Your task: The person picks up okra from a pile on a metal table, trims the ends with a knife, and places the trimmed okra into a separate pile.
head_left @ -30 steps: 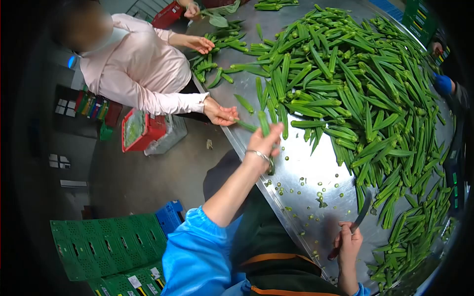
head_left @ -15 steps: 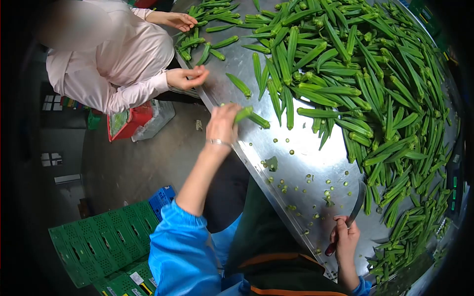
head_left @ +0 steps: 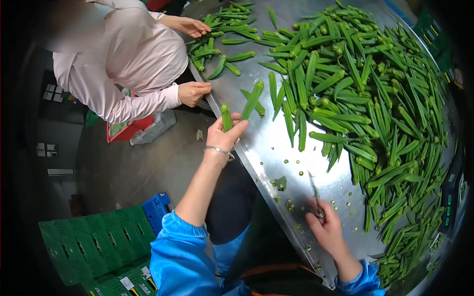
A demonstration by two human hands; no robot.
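Note:
My left hand [head_left: 224,134] is closed around okra pods near the table's edge. One pod [head_left: 226,117] stands up between the fingers, and another pod [head_left: 253,100] sticks out past the fingertips. My right hand [head_left: 326,226] grips a knife [head_left: 314,186] over the metal table; its blade is thin and smeared by motion, and the handle is mostly hidden in the fingers. Cut okra ends [head_left: 290,201] lie scattered between my hands. A large heap of okra [head_left: 365,106] spreads over the table to the right.
Across the left corner, a person in a pale pink top [head_left: 143,54] has both hands at the table edge beside a smaller okra pile [head_left: 229,29]. Green crates [head_left: 96,241] and a blue crate [head_left: 158,209] stand at lower left. A red container [head_left: 129,127] is on the floor.
My right hand has swung the knife left, away from the heap. The pods in my left hand now point upward and show more clearly. The other person's nearer hand has turned and its fingers have drawn together.

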